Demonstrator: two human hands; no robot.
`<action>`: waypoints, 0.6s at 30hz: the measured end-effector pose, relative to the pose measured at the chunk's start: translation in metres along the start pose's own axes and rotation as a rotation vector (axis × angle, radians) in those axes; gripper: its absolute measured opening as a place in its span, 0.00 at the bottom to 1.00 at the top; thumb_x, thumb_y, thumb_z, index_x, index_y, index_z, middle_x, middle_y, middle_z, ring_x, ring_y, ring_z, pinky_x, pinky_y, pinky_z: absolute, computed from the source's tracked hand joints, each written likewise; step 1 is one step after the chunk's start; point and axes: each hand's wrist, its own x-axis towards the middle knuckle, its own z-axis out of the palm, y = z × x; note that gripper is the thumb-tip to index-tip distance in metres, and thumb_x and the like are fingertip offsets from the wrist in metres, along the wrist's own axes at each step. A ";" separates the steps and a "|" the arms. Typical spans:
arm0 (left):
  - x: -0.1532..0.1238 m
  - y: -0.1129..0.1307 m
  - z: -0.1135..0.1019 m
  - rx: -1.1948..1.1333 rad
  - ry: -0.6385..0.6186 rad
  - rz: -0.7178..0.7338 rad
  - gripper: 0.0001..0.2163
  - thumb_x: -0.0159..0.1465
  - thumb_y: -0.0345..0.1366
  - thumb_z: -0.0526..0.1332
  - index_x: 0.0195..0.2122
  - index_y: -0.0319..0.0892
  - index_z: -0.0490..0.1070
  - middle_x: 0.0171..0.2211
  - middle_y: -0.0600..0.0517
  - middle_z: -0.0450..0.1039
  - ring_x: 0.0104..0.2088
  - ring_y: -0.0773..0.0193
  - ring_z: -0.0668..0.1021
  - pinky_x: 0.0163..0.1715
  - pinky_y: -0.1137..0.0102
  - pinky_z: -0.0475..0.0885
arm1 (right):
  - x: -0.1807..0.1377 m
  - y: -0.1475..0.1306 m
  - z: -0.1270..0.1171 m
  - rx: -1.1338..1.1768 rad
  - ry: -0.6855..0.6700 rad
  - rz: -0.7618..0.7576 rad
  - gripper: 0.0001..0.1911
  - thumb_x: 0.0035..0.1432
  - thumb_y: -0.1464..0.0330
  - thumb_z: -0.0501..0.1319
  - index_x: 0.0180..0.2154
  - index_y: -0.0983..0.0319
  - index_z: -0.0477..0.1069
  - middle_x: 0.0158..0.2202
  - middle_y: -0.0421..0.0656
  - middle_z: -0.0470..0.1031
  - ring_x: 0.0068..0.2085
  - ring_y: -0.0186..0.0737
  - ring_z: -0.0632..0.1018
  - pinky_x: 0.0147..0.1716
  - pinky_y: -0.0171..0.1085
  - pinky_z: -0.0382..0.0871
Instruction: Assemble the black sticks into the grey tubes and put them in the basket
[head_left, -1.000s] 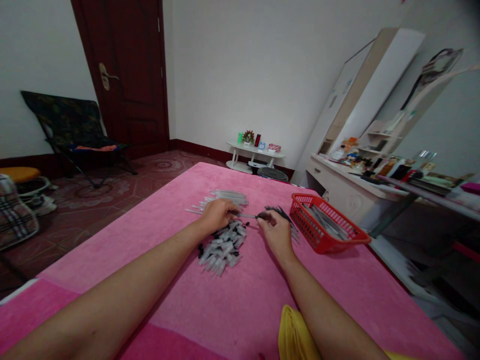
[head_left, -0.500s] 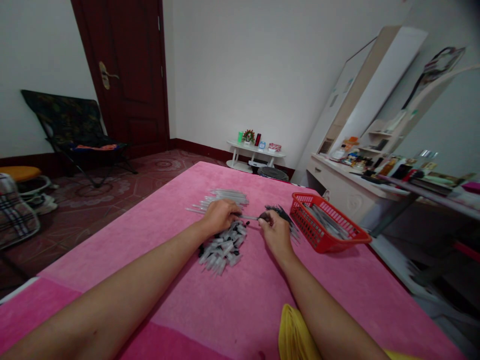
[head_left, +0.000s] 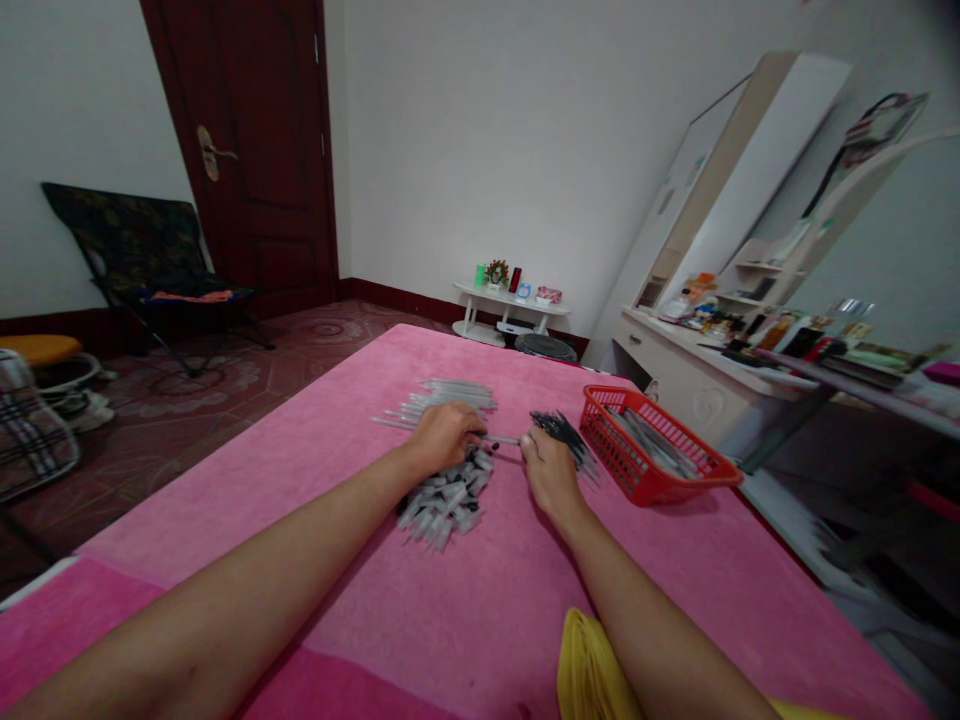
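Grip: left hand (head_left: 448,438), right hand (head_left: 552,470) both pinched closed on one slim rod (head_left: 502,441), frame centre | pale pieces (head_left: 442,505) just below | red basket (head_left: 611,452), centre-right

Both arms are left bare up to the frame's edge. The left forearm (head_left: 247,570), narrowed toward the wrist, is cut off at the lower left, and by a small dark spot (head_left: 192,670) it is marked. The right forearm (head_left: 645,600) is similarly tapered and is cut off at the lower right. The left hand (head_left: 446,437) and right hand (head_left: 553,475), near the centre, are likewise uncovered. Yellow cloth (head_left: 592,668), gathered in folds (whether it is worn cannot be told), is seen at the bottom, right of centre.
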 end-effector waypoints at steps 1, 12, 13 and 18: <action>0.000 0.000 0.000 0.004 -0.003 0.002 0.08 0.60 0.34 0.58 0.36 0.46 0.78 0.32 0.50 0.76 0.39 0.59 0.75 0.33 0.69 0.67 | 0.000 0.000 0.000 0.013 -0.009 0.006 0.13 0.59 0.67 0.48 0.22 0.59 0.56 0.19 0.38 0.60 0.24 0.36 0.64 0.25 0.34 0.48; 0.002 -0.008 -0.004 0.010 -0.044 0.006 0.09 0.60 0.36 0.58 0.37 0.46 0.78 0.32 0.49 0.77 0.38 0.58 0.76 0.34 0.69 0.68 | 0.002 -0.006 -0.004 0.236 -0.008 -0.023 0.11 0.57 0.68 0.50 0.23 0.59 0.63 0.20 0.39 0.68 0.25 0.37 0.70 0.25 0.33 0.58; 0.002 -0.009 -0.003 0.011 -0.048 0.009 0.09 0.60 0.36 0.58 0.37 0.45 0.78 0.32 0.49 0.77 0.37 0.58 0.76 0.34 0.69 0.68 | 0.002 -0.006 -0.004 0.252 -0.016 -0.030 0.10 0.57 0.69 0.50 0.24 0.59 0.64 0.20 0.40 0.69 0.25 0.38 0.71 0.25 0.33 0.59; 0.002 -0.013 0.001 0.006 -0.070 0.002 0.11 0.60 0.34 0.58 0.39 0.46 0.78 0.32 0.48 0.78 0.37 0.58 0.76 0.35 0.69 0.68 | 0.003 0.000 -0.008 0.235 0.002 -0.148 0.06 0.54 0.72 0.52 0.28 0.60 0.67 0.27 0.42 0.73 0.31 0.40 0.74 0.30 0.34 0.64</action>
